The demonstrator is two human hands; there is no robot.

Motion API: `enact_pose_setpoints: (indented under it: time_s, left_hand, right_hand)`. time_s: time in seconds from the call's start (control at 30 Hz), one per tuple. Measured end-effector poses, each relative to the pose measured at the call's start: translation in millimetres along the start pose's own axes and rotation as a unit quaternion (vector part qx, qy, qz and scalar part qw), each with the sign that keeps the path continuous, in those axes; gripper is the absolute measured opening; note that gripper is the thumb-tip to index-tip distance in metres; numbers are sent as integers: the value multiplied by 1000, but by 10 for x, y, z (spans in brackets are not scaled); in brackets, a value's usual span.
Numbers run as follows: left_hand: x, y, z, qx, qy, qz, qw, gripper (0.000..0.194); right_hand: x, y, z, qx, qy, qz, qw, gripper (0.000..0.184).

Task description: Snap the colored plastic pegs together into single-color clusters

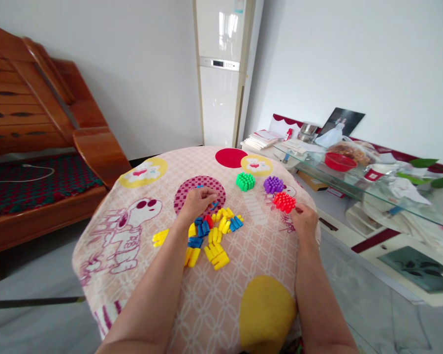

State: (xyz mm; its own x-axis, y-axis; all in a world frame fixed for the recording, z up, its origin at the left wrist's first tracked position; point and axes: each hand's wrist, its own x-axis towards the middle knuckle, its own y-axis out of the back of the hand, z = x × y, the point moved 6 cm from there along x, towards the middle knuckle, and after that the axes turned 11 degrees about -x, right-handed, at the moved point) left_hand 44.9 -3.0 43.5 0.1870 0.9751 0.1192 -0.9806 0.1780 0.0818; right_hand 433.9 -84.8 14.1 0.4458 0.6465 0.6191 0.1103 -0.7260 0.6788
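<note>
The green cluster [245, 182], purple cluster [273, 185] and red cluster [284, 202] stand gathered on the counter [214, 295]; yellow pieces [216, 255] and blue pieces [236, 223] lie loose. Half-curled, the left hand [198, 200] nears the blue pieces, the right hand [303, 218] the red cluster; I cannot tell whether either grips.

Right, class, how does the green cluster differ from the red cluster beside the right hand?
The red cluster has the right hand at its edge; the green cluster has no hand at it. In the picture, the green cluster sits farther back and farther left than the red cluster. Both are tight clumps of rounded knobs.
</note>
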Motion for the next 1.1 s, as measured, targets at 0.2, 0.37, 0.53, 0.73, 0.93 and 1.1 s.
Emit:
enact_pose_setpoints:
  time_s: [0.2,0.37,0.53,0.73,0.93,1.1]
  left_hand:
    - [-5,303,9,142,0,0,990,21]
    - [-84,180,-67,246,12,-193,950,22]
    - [-112,88,-130,216,40,-231,948,14]
    - [-86,101,56,33,15,-153,988,34]
    - [-166,-385,152,-48,16,-218,975,34]
    - [-172,-618,49,-49,16,-240,969,28]
  right_hand:
    - [-44,193,-149,29,9,139,990,25]
    - [-172,158,-618,74,111,131,982,24]
    - [-335,50,-1013,118,200,81,969,24]
    - [-564,84,-1463,202,263,1,943,21]
    - [-709,-6,-1714,299,223,-155,915,23]
    - [-701,-130,-1635,372,129,-217,893,24]
